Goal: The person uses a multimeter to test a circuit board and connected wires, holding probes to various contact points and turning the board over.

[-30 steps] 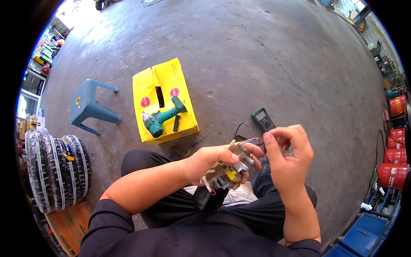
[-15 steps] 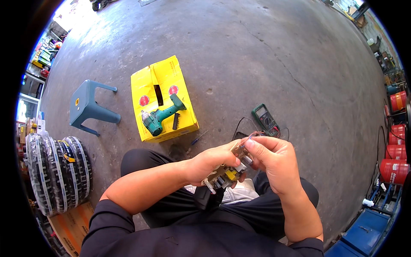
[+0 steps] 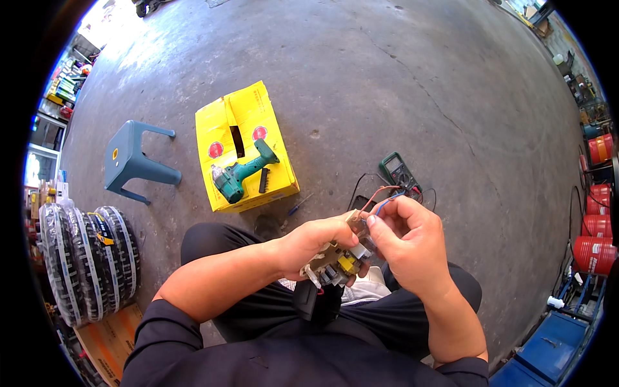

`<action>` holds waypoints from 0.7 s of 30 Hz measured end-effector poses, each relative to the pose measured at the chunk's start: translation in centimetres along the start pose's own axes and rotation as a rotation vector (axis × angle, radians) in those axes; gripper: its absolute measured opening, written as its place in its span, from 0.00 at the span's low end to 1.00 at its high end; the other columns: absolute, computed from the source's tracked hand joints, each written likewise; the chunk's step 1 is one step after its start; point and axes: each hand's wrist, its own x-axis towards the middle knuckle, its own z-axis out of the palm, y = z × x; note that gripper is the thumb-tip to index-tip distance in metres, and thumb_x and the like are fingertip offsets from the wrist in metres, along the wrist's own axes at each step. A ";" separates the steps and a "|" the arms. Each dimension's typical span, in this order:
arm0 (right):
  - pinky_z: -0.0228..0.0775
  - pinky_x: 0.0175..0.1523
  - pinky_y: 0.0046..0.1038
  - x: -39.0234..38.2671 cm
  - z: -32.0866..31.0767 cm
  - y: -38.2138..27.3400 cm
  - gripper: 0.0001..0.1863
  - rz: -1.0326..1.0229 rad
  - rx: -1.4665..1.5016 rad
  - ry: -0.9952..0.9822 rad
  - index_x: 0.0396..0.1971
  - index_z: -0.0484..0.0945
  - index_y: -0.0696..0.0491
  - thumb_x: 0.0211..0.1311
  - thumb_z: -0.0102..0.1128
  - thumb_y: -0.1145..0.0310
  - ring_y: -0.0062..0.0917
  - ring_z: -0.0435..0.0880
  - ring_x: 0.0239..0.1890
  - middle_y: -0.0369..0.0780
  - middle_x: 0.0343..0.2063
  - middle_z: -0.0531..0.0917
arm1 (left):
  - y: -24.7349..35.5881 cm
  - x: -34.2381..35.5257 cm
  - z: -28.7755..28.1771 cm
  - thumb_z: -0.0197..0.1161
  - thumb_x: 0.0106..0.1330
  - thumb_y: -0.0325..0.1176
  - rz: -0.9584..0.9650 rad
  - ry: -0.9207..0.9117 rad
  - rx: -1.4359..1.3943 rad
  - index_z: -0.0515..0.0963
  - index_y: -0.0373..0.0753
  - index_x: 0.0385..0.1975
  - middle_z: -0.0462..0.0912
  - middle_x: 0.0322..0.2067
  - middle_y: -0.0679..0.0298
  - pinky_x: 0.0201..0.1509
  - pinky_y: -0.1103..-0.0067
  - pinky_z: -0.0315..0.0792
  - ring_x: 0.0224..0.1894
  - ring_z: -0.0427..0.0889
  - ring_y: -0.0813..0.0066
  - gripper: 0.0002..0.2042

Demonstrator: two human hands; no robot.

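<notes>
Beyond the right fingers [image 3: 382, 233], near them on the concrete floor [image 3: 322, 84], lies a green-and-black multimeter [image 3: 394, 166] with dark leads. Ahead and left of the left fingers [image 3: 345, 236] is a yellow carton [image 3: 211, 119] carrying a teal power tool [image 3: 240, 175]; a blue-grey plastic stool [image 3: 132, 155] stands farther left. Film-wrapped tyres [image 3: 90, 258] are well to their left, red metal drums [image 3: 593, 255] well to the right. The left fingers grip a circuit board [image 3: 348, 261], thumb on top, fingertips underneath; the right hand hides part of its far end. The right thumb and forefinger are drawn close together at a thin blue wire [image 3: 385, 201]; whether they pinch it I cannot tell. A brown wire [image 3: 374, 193] arches just beyond. The tilted board bears blocky grey components and a yellow one.
</notes>
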 end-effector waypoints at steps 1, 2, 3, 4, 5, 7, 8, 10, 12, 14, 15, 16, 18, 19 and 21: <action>0.65 0.29 0.19 0.0 0.1 0.1 0.05 -0.003 0.010 0.020 0.37 0.80 0.60 0.71 0.63 0.73 0.09 0.73 0.25 0.30 0.24 0.80 | 0.0 0.0 -0.2 0.53 0.67 0.34 -0.001 -0.023 0.010 0.64 0.38 0.66 0.76 0.53 0.52 0.43 0.68 0.81 0.43 0.82 0.65 0.26; 0.65 0.28 0.19 0.1 0.2 0.3 0.04 -0.007 0.020 0.039 0.37 0.80 0.60 0.70 0.63 0.74 0.09 0.73 0.25 0.30 0.23 0.80 | 0.0 0.1 -0.5 0.53 0.67 0.35 -0.002 -0.046 0.021 0.64 0.38 0.66 0.77 0.53 0.52 0.43 0.68 0.81 0.43 0.82 0.65 0.26; 0.65 0.27 0.19 0.1 0.3 0.4 0.04 -0.008 0.028 0.060 0.37 0.80 0.60 0.70 0.63 0.75 0.09 0.73 0.25 0.30 0.23 0.79 | -0.2 0.2 -0.8 0.53 0.67 0.35 -0.005 -0.072 0.029 0.64 0.38 0.65 0.77 0.53 0.52 0.43 0.68 0.80 0.43 0.82 0.65 0.26; 0.65 0.27 0.19 0.1 0.4 0.3 0.04 0.006 0.148 0.084 0.37 0.80 0.60 0.70 0.63 0.74 0.09 0.73 0.24 0.30 0.22 0.78 | -0.1 0.1 -0.6 0.53 0.67 0.36 -0.002 -0.097 0.053 0.64 0.38 0.65 0.77 0.54 0.52 0.44 0.68 0.80 0.43 0.82 0.65 0.26; 0.65 0.27 0.19 0.2 0.6 0.1 0.05 0.019 0.267 0.107 0.37 0.80 0.60 0.71 0.62 0.73 0.09 0.72 0.22 0.30 0.21 0.77 | 0.0 0.0 -0.3 0.54 0.67 0.36 0.000 -0.122 0.077 0.65 0.38 0.65 0.77 0.54 0.51 0.44 0.68 0.80 0.43 0.82 0.65 0.26; 0.66 0.26 0.20 0.7 0.2 0.2 0.07 0.068 0.501 0.025 0.37 0.81 0.59 0.73 0.60 0.70 0.10 0.70 0.20 0.30 0.20 0.76 | 0.3 -0.2 0.1 0.54 0.67 0.37 0.020 -0.137 0.104 0.65 0.38 0.65 0.78 0.54 0.51 0.45 0.68 0.80 0.43 0.82 0.66 0.26; 0.67 0.25 0.21 1.0 -0.7 0.7 0.09 0.106 0.614 -0.081 0.38 0.81 0.59 0.74 0.58 0.68 0.11 0.70 0.19 0.30 0.20 0.76 | 0.4 -0.3 0.3 0.54 0.66 0.37 0.037 -0.126 0.107 0.65 0.38 0.65 0.78 0.54 0.51 0.45 0.68 0.79 0.43 0.82 0.66 0.26; 0.68 0.25 0.24 1.2 -1.6 0.4 0.16 0.186 0.716 -0.223 0.40 0.82 0.58 0.78 0.52 0.62 0.13 0.66 0.17 0.31 0.22 0.75 | 0.5 -0.3 0.1 0.54 0.66 0.37 0.062 -0.146 0.118 0.65 0.37 0.65 0.78 0.54 0.51 0.45 0.69 0.79 0.43 0.81 0.67 0.27; 0.68 0.25 0.24 1.1 -1.5 0.4 0.16 0.190 0.715 -0.225 0.40 0.82 0.58 0.78 0.51 0.61 0.13 0.66 0.18 0.31 0.23 0.76 | 0.3 -0.4 0.2 0.54 0.66 0.37 0.056 -0.135 0.110 0.65 0.37 0.66 0.78 0.54 0.51 0.45 0.69 0.79 0.43 0.81 0.67 0.27; 0.68 0.25 0.24 1.1 -1.7 0.4 0.16 0.175 0.738 -0.251 0.41 0.81 0.59 0.79 0.51 0.61 0.13 0.68 0.19 0.32 0.24 0.77 | 0.5 -0.5 0.2 0.55 0.66 0.38 0.060 -0.137 0.113 0.64 0.37 0.67 0.78 0.54 0.51 0.45 0.70 0.78 0.43 0.81 0.67 0.28; 0.69 0.25 0.25 1.1 -1.5 0.1 0.16 0.184 0.759 -0.211 0.41 0.82 0.59 0.79 0.51 0.61 0.14 0.69 0.19 0.32 0.25 0.77 | 0.7 -0.5 0.2 0.55 0.66 0.38 0.073 -0.137 0.118 0.64 0.37 0.67 0.78 0.55 0.51 0.45 0.70 0.78 0.43 0.81 0.67 0.28; 0.69 0.25 0.25 1.1 -1.2 -0.3 0.16 0.192 0.781 -0.170 0.41 0.82 0.59 0.80 0.51 0.61 0.14 0.69 0.19 0.32 0.25 0.78 | 0.8 -0.5 0.3 0.55 0.66 0.38 0.086 -0.137 0.124 0.64 0.37 0.67 0.78 0.55 0.51 0.44 0.70 0.78 0.43 0.81 0.67 0.28; 0.70 0.25 0.26 1.0 -1.0 -0.4 0.16 0.209 0.833 -0.115 0.41 0.82 0.59 0.80 0.51 0.61 0.14 0.70 0.18 0.33 0.25 0.78 | 0.9 -0.5 0.2 0.55 0.66 0.38 0.096 -0.143 0.134 0.64 0.36 0.67 0.78 0.55 0.50 0.44 0.70 0.78 0.43 0.81 0.67 0.28; 0.70 0.25 0.26 1.0 -1.1 -0.1 0.16 0.218 0.864 -0.101 0.41 0.82 0.59 0.80 0.52 0.61 0.14 0.70 0.18 0.33 0.25 0.79 | 1.0 -0.5 0.0 0.55 0.66 0.38 0.091 -0.148 0.138 0.64 0.35 0.67 0.77 0.54 0.50 0.44 0.70 0.78 0.43 0.81 0.67 0.28; 0.70 0.25 0.26 0.9 -1.0 0.5 0.16 0.208 0.880 -0.075 0.42 0.82 0.59 0.80 0.52 0.62 0.14 0.70 0.18 0.33 0.25 0.79 | 1.0 -0.4 0.0 0.55 0.66 0.38 0.088 -0.151 0.142 0.64 0.35 0.67 0.77 0.54 0.50 0.44 0.70 0.78 0.43 0.81 0.67 0.29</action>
